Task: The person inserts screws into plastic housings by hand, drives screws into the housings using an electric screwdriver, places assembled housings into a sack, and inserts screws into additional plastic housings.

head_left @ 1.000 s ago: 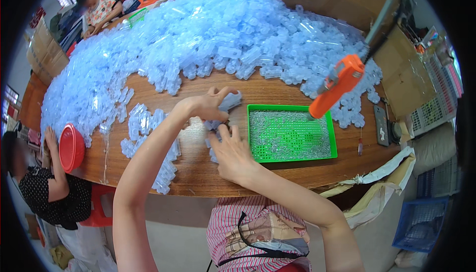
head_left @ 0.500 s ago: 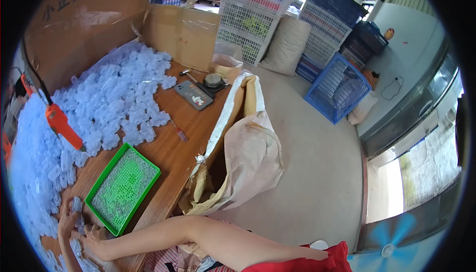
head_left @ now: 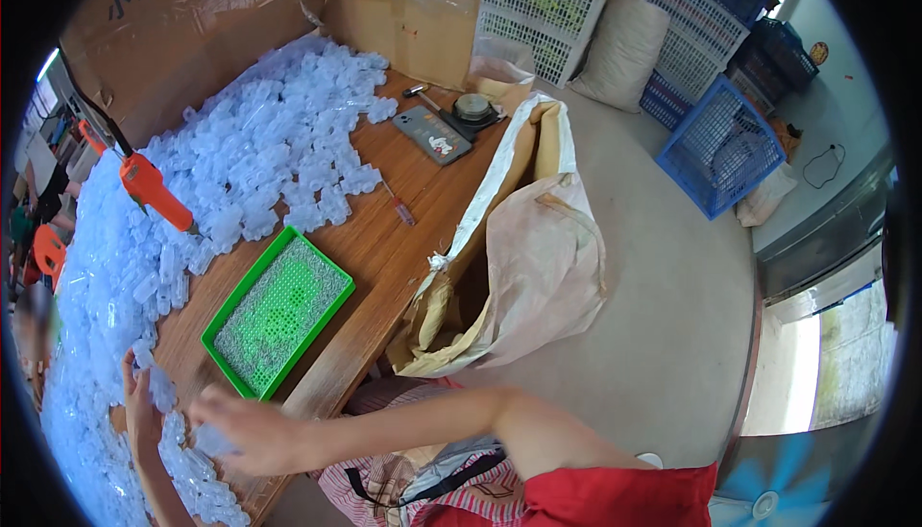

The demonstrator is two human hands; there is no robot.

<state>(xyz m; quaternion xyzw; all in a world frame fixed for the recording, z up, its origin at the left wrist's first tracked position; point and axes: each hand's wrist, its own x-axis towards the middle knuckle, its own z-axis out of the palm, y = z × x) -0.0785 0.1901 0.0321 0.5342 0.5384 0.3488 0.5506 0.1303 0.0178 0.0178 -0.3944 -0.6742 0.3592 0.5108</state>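
Observation:
At the lower left, beside a big heap of clear, bluish plastic pieces (head_left: 259,148), my left hand (head_left: 143,417) has its fingers raised and somewhat apart against the loose pieces. To its right my right hand (head_left: 252,431) is blurred by motion. Its fingers curl over a clear plastic piece (head_left: 213,441), partly hidden by the hand. Just beyond it lies a green perforated tray (head_left: 341,289), with many small silvery metal parts (head_left: 252,340) spread over its bottom. An orange-red electric screwdriver (head_left: 157,191) hangs above the heap.
On the wooden table (head_left: 384,268) are a screwdriver (head_left: 399,205), a phone (head_left: 432,135), a hammer (head_left: 419,92) and a round tin-like object (head_left: 473,107). An open sack (head_left: 543,268) stands at the table's right edge. Cardboard (head_left: 403,23) walls the back. A blue crate (head_left: 720,148) sits on the floor.
My view has shifted, so the table sits farther right and higher. My right hand has lifted away from the left hand. The left hand's fingers now reach up to the heap's edge.

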